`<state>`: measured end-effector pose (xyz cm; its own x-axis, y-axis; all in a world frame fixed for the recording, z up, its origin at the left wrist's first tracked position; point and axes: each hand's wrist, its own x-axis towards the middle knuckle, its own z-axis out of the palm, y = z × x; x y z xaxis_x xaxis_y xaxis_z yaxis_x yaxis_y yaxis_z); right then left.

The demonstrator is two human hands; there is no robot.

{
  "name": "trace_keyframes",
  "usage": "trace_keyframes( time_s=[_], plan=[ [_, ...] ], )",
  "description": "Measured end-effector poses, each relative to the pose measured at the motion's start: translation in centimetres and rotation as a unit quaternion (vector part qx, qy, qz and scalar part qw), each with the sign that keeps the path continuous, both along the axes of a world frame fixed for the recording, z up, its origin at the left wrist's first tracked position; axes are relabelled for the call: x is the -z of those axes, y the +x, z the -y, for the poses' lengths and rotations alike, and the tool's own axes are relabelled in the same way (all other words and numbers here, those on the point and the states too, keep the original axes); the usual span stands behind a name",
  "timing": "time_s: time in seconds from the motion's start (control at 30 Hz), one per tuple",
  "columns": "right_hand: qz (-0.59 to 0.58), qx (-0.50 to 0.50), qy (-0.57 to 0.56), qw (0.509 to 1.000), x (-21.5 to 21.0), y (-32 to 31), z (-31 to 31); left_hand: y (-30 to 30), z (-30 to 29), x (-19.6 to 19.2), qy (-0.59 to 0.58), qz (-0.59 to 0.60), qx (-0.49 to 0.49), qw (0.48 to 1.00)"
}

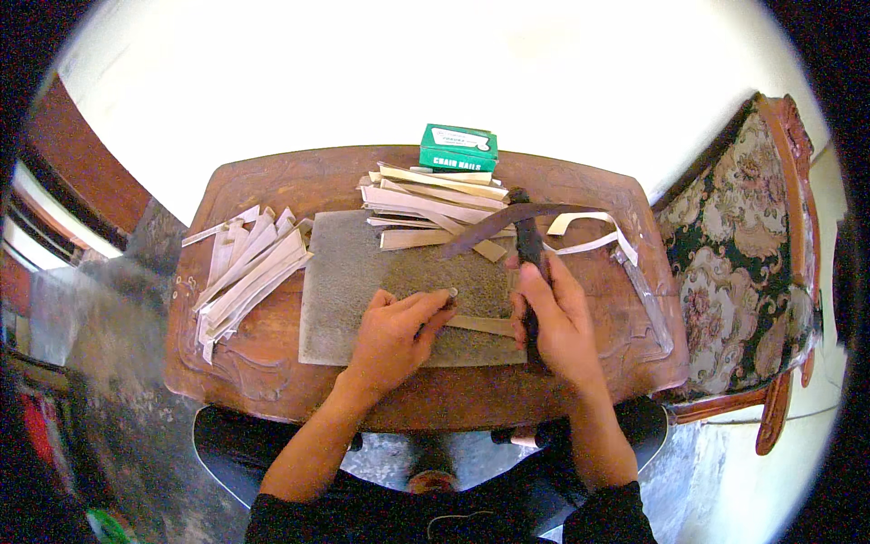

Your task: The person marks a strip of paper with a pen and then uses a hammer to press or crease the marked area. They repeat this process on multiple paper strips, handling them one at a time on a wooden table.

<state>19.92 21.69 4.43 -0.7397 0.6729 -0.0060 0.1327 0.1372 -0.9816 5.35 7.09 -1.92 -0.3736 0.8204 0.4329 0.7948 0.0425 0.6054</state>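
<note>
left hand [394, 331] pressing down, right hand [555, 313] gripping

Two bare forearms come in from the lower edge. The left hand [391, 335] and right hand [560, 319] wear no gloves, rings or watch that can be seen. The sleeves [625, 512] are black and pushed up to about the elbows, leaving the forearms uncovered. The cloth looks plain and dark, with no visible pattern or print. A thin, light thread or cord [449, 519] curls over the black top near the bottom edge, between the two arms.
</note>
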Motion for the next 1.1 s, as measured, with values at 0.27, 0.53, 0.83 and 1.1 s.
trace_keyframes(
  time_s=[0.27,0.53,0.83,1.1],
  plan=[
    [0.082,-0.064,0.281,0.954,-5.7,2.7,1.7,0.1,-0.1,0.4,0.030,-0.007,-0.008,0.999],
    [0.092,-0.073,0.330,0.937,-7.7,3.2,2.3,-0.2,-0.1,0.6,0.015,-0.016,0.002,1.000],
    [0.103,-0.072,0.369,0.921,-6.3,3.2,3.0,-0.1,-0.2,0.8,0.013,-0.027,0.007,1.000],
    [0.101,-0.075,0.337,0.933,-6.5,3.0,2.9,-0.2,-0.2,0.7,0.023,-0.022,0.008,0.999]
  ],
)
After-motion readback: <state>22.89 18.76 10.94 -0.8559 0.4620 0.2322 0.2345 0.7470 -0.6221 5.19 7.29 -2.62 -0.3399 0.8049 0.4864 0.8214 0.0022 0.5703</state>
